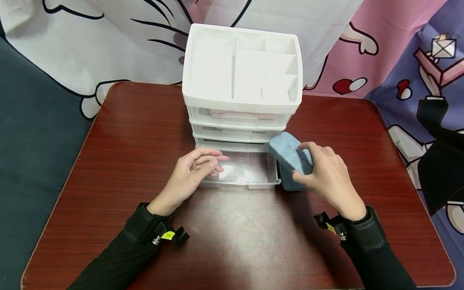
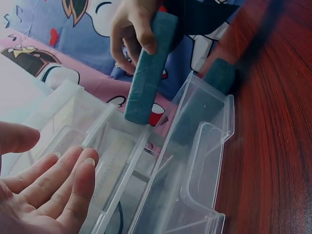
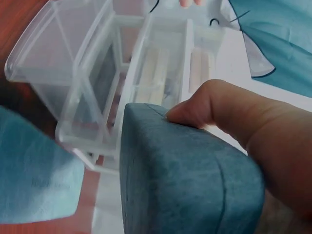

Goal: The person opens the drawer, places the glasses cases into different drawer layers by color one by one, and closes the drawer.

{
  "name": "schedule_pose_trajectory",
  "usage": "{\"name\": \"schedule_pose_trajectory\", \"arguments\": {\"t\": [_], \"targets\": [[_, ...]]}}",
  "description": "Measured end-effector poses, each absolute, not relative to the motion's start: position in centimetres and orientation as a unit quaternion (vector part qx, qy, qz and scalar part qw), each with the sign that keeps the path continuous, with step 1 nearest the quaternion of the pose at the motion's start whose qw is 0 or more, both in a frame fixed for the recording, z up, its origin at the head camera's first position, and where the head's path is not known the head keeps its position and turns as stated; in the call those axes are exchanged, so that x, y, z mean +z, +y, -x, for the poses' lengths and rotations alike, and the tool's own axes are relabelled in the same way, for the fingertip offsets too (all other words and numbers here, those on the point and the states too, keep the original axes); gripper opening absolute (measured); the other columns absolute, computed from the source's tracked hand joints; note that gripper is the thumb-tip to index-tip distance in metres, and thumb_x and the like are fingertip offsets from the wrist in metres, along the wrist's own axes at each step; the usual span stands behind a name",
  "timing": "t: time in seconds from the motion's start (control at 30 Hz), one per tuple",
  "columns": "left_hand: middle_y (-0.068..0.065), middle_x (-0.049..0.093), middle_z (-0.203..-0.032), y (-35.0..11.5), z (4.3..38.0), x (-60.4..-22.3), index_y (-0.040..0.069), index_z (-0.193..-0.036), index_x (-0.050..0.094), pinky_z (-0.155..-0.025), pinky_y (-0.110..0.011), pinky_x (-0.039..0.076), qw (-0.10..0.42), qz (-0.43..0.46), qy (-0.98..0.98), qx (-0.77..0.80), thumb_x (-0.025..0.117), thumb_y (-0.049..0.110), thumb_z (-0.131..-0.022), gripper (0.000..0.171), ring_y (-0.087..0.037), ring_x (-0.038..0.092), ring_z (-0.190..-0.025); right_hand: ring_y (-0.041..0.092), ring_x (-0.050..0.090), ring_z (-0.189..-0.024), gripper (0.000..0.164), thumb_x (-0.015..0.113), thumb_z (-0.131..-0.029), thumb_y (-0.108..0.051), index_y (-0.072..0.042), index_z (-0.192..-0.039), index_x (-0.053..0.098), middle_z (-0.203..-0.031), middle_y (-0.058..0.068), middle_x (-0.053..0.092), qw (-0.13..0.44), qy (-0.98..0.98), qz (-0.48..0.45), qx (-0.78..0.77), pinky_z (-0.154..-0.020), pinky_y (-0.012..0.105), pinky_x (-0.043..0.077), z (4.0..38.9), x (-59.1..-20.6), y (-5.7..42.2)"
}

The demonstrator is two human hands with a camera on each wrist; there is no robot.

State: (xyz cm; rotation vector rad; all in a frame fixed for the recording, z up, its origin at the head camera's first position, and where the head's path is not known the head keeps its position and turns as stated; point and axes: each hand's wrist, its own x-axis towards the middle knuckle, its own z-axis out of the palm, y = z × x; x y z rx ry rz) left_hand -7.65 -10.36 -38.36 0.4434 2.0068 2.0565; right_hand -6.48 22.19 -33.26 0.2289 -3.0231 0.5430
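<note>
My right hand (image 1: 328, 175) grips a blue rounded block (image 1: 288, 151) between thumb and fingers, holding it tilted above the right end of a pulled-out clear drawer (image 1: 248, 186). Faint seam lines run along the block (image 3: 195, 170) in the right wrist view; its exact kind cannot be told. Standing on the table, against the drawer's right side, is a second blue block (image 1: 293, 183), partly hidden by the first. My left hand (image 1: 192, 173) hovers over the drawer's left part with fingers loosely bent and holds nothing. The drawer, the lowest of the unit, has dividers inside.
A white drawer unit (image 1: 210, 64) with a compartmented top stands at the table's back. Its upper drawers (image 1: 237, 119) are pushed in, one with something pinkish inside. The brown table (image 1: 145, 133) has a patterned cloth (image 1: 348, 60) behind it.
</note>
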Motion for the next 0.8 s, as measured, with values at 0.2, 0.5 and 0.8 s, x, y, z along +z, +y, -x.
{"name": "schedule_pose_trajectory", "arguments": {"t": [0.2,0.5,0.8], "targets": [[-0.008,0.068,-0.121,-10.4,7.6,-37.9,0.009,-0.124,0.057,-0.083,-0.042,0.056,0.135,-0.145,0.669,0.717,0.059,0.016,-0.096,0.029,-0.028,0.066,-0.099,0.026,0.050,-0.091,0.053,0.074,-0.075,-0.026,-0.016,-0.123,0.055,-0.100,0.012,0.059,-0.020,-0.978,-0.078,0.195,-0.068,0.036,0.037,6.2,-32.8,21.8],[-0.001,0.064,-0.127,-10.0,7.7,-37.4,0.013,-0.127,0.058,-0.086,-0.027,0.053,0.131,-0.171,0.688,0.693,0.066,0.014,-0.092,0.035,-0.017,0.059,-0.116,0.021,0.051,-0.095,0.052,0.074,-0.074,-0.028,-0.024,-0.122,0.055,-0.103,0.006,0.060,-0.040,-0.969,-0.131,0.204,-0.071,0.035,0.039,6.0,-32.4,20.2],[0.009,0.052,-0.142,-9.3,7.9,-37.4,0.026,-0.130,0.056,-0.097,-0.041,0.046,0.069,-0.256,0.782,0.564,0.077,0.023,-0.083,0.051,-0.008,0.049,-0.127,0.016,0.053,-0.096,0.055,0.078,-0.070,-0.028,-0.024,-0.120,0.056,-0.110,0.000,0.062,-0.036,-0.952,-0.219,0.210,-0.078,0.035,0.039,6.1,-32.9,18.7]]}}
